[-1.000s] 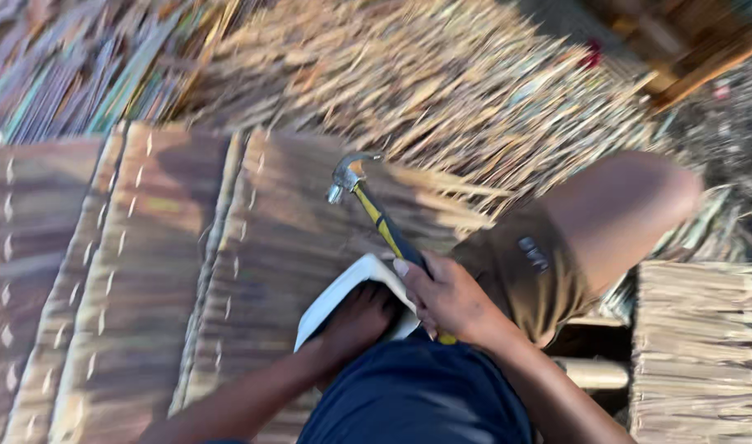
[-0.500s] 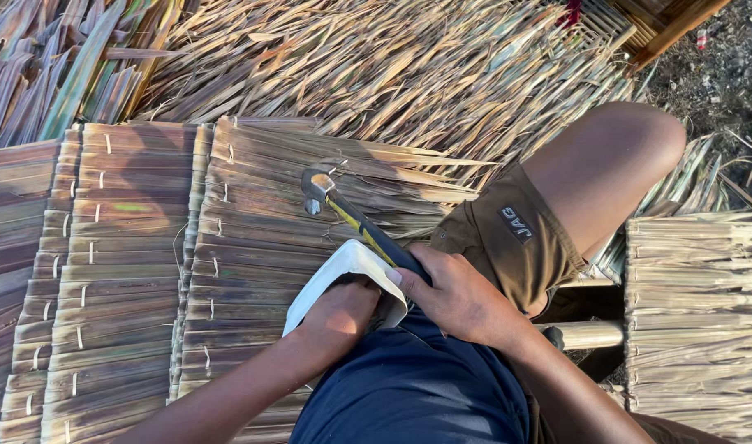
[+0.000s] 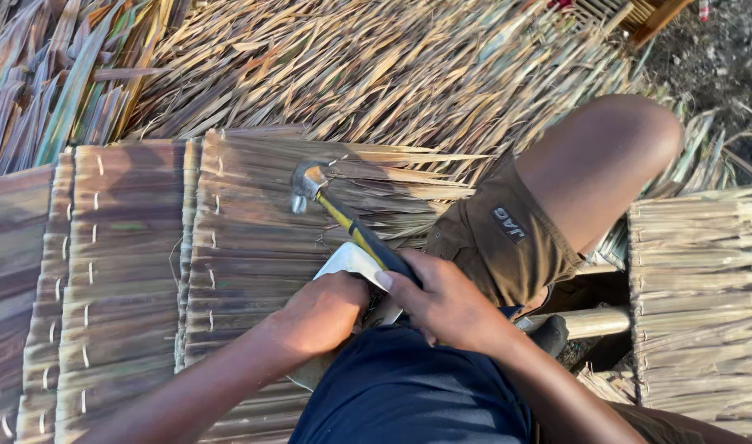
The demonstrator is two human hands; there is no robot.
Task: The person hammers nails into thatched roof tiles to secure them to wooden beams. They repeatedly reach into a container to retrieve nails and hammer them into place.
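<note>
My right hand (image 3: pixel 441 300) grips the black and yellow handle of a claw hammer (image 3: pixel 330 210). Its metal head rests low over a panel of stitched dry palm leaves (image 3: pixel 244 247). My left hand (image 3: pixel 322 312) is closed around a small white folded thing (image 3: pixel 351 261) right beside the hammer handle, pressed down on the same panel. What lies under the left palm is hidden. I sit with my right knee (image 3: pixel 614 148) raised, in brown shorts.
More stitched thatch panels (image 3: pixel 80 271) lie side by side to the left. Loose dry leaves (image 3: pixel 376 66) are heaped beyond them. Another thatch bundle (image 3: pixel 705 304) sits at the right, with a bamboo pole (image 3: pixel 590 322) below my leg. Bare ground shows at top right.
The hammer head has come down from a raised position toward the panel and shifted left. My left hand has closed more tightly over the white thing. The view tilted down slightly.
</note>
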